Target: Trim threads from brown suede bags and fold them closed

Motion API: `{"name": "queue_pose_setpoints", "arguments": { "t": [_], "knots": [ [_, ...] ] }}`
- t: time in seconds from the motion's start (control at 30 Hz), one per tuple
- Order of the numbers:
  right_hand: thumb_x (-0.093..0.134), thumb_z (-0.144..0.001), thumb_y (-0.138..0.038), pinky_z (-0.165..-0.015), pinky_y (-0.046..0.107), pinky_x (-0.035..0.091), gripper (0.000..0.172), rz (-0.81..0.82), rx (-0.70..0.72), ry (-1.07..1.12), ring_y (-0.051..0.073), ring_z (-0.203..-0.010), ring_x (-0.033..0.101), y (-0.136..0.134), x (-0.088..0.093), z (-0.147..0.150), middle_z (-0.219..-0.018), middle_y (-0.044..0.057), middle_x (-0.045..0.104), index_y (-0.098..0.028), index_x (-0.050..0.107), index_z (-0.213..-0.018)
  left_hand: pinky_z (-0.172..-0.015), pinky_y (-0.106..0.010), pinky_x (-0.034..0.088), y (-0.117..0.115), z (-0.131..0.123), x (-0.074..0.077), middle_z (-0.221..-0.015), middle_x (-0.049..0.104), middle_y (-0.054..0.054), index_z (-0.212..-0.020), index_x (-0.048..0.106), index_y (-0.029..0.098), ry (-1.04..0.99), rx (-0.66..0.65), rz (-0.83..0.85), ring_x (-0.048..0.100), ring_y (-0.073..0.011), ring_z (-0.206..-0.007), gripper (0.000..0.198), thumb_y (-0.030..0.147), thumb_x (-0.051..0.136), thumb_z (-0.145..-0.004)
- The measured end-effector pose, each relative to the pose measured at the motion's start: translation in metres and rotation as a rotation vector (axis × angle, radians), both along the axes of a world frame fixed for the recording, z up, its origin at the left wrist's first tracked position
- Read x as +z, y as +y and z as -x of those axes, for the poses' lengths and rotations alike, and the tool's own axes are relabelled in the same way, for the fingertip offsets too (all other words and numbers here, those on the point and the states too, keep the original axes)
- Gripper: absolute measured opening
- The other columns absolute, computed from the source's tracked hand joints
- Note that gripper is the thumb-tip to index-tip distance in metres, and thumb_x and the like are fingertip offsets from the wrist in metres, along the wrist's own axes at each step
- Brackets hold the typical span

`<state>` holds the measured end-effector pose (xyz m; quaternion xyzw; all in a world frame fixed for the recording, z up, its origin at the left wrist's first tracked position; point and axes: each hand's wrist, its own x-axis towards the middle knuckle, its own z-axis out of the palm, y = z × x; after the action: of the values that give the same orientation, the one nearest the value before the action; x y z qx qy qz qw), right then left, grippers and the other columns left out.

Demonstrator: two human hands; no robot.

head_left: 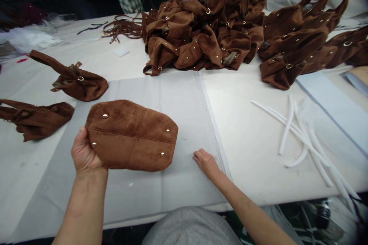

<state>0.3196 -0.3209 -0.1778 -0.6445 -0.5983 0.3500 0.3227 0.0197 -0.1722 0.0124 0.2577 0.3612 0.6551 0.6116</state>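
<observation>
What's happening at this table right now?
A person's left hand holds up a brown suede bag by its edge, studded base facing the camera. The right hand rests flat on a grey sheet spread on the table. A heap of similar bags lies further back, with white strips to the right.

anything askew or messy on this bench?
Nothing damaged. The white tubes lie crossed and loose at the table's right, some running over its front edge. The bag pile is an untidy heap. The left hand holds a brown bag bottom-up; the right hand rests on the grey sheet.
</observation>
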Motion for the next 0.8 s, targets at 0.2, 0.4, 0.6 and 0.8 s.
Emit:
{"name": "queue_pose_setpoints", "arguments": {
  "t": [0.2, 0.4, 0.6, 0.8],
  "knots": [
    [0.050, -0.080, -0.033, -0.057, 0.026, 0.035, 0.018, 0.004, -0.123, 0.133, 0.014, -0.063, 0.045, 0.008, 0.003, 0.000, -0.069, 0.003, 0.050, -0.019, 0.050, -0.069, -0.104, -0.036, 0.036, 0.007, -0.024, -0.013, -0.112, 0.061, 0.009, -0.103, 0.061, 0.030, -0.009, 0.055, -0.275, 0.043, -0.0205, -0.120, 0.034, 0.046, 0.059, -0.074],
    [0.037, -0.085, -0.046, -0.036, 0.021, 0.022, 0.028, 0.118, -0.371, 0.508, 0.008, -0.047, 0.036, 0.017, 0.022, -0.019, -0.078, 0.005, 0.054, -0.019, 0.041, -0.080, -0.078, -0.026, 0.050, -0.067, 0.025, -0.128, -0.089, 0.068, -0.004, -0.087, 0.067, 0.016, 0.061, -0.058, 0.240, 0.060, -0.0189, -0.088, 0.037, 0.038, 0.076, -0.059],
    [0.071, -0.066, -0.037, -0.035, 0.017, 0.014, 0.032, 0.286, -0.382, 1.080, 0.003, -0.045, 0.028, 0.052, 0.073, 0.013, -0.072, -0.001, 0.053, -0.017, 0.047, -0.072, -0.087, -0.034, 0.046, -0.108, 0.071, -0.142, -0.102, 0.064, -0.007, -0.096, 0.064, 0.017, 0.052, -0.148, 0.363, 0.055, -0.0216, -0.100, 0.030, 0.025, 0.068, -0.068],
    [0.069, -0.069, -0.035, -0.036, 0.014, 0.015, 0.030, 0.313, -0.162, 1.130, 0.003, -0.047, 0.031, 0.082, 0.109, 0.066, -0.074, -0.002, 0.052, -0.019, 0.046, -0.079, -0.083, -0.030, 0.044, -0.048, 0.089, -0.067, -0.113, 0.058, -0.012, -0.097, 0.062, 0.015, 0.497, -0.083, 0.145, 0.053, -0.0236, -0.104, 0.029, 0.034, 0.057, -0.077]
  ]
}}
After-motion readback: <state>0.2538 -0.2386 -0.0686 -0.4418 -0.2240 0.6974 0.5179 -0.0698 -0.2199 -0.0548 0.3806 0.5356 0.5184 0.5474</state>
